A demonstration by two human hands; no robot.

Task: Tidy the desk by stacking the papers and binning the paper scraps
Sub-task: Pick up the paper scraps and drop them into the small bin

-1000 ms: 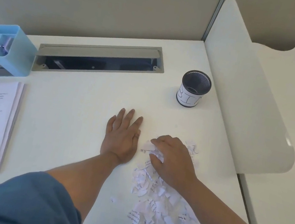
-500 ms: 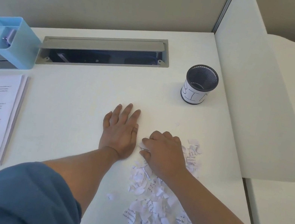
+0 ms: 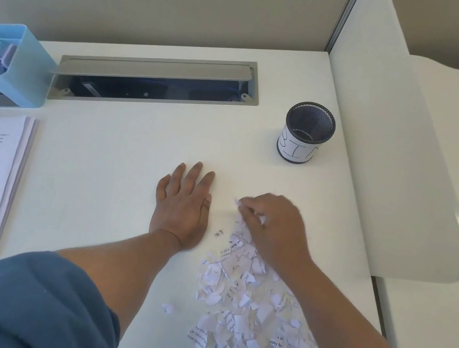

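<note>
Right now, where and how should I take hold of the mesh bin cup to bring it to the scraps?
Grip the mesh bin cup round its labelled side wall, coming from the near side. It stands upright with bare desk around it; a top grab would block the open mouth.

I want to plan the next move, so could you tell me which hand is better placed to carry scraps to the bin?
Right hand: it already pinches paper scraps and is nearer the bin; left hand lies flat.

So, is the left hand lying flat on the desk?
Yes, the left hand lies palm down on the desk with straight fingers, beside the paper scraps.
</note>
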